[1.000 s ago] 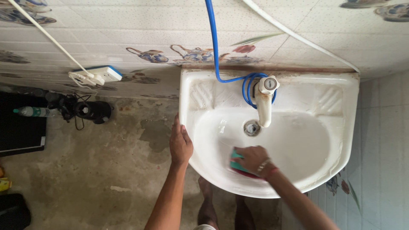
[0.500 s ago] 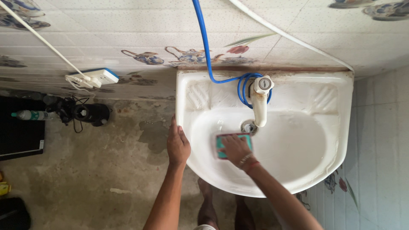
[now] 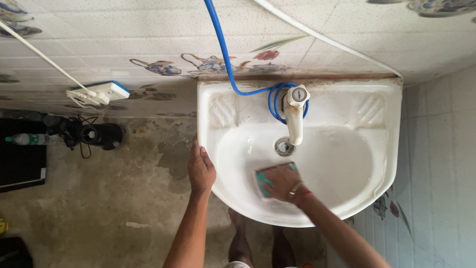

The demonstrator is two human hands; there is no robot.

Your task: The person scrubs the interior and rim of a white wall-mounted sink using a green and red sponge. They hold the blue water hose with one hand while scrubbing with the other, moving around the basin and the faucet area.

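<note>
Since a moment ago, my right hand [image 3: 281, 182] has slid the sponge [image 3: 265, 182] from beside the drain toward the near-left side of the bowl, while my left hand [image 3: 201, 170] has stayed on the sink's left rim.

Tiled wall [image 3: 124, 39] with painted teapots fills the far side, and the stained concrete floor [image 3: 99, 208] spreads out to the left of the sink. The white sink [image 3: 386, 149] is fixed against the wall, its back edge grimy. Its bowl is wet and shiny. A blue hose [image 3: 220, 47] comes down the wall and coils around the base of the white tap [image 3: 296, 111], whose spout points over the drain [image 3: 283, 146]. A white cable [image 3: 327, 39] runs along the wall to the sink's far right corner. Left of the sink, a white power strip [image 3: 99, 93] hangs against the wall, with a dark tangle of gear on the floor beneath it.

My left grip is laid flat with the fingers together over the rim, thumb on the inside edge. My right grip is pressed down on the green sponge, fingers spread across its top, flat against the bowl. A bracelet [image 3: 296, 189] sits on that wrist.
</note>
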